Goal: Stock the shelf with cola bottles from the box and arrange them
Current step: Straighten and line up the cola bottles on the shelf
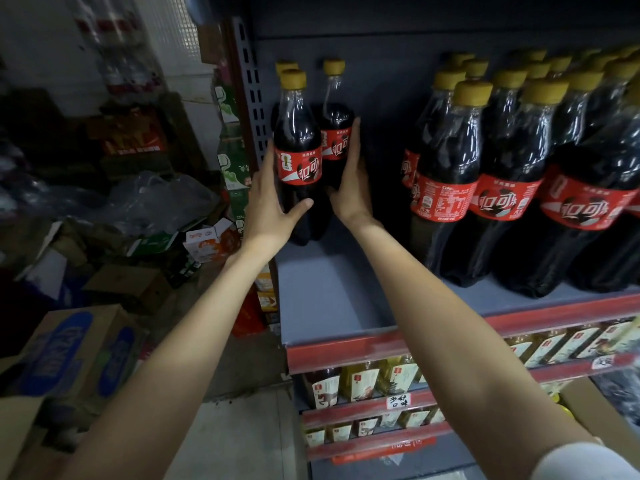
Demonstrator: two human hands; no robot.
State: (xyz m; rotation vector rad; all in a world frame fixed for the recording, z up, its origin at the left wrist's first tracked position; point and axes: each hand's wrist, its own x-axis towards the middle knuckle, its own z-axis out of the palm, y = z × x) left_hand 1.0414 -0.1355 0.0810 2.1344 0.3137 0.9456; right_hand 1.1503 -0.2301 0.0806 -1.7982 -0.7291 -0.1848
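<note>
A third yellow cap (285,66) showed behind the front cola bottle (298,157), but the bottle under it was hidden. Your left hand (268,206) covered that front bottle's lower left side, and your right hand (349,178) covered the lower right of the second cola bottle (335,133) just behind it. The big bottles (512,188) farther right ran off the frame edge, their far rows blurred. The cardboard box (76,355) at near left was cut off by the frame; whatever it held could not be made out.

Both small bottles stood upright at the far left of the grey shelf (329,292), dark cola, red labels, yellow caps. Your left grip was a flat, straight-fingered press with the thumb across the front; your right was likewise flat, fingers straight against the side.
</note>
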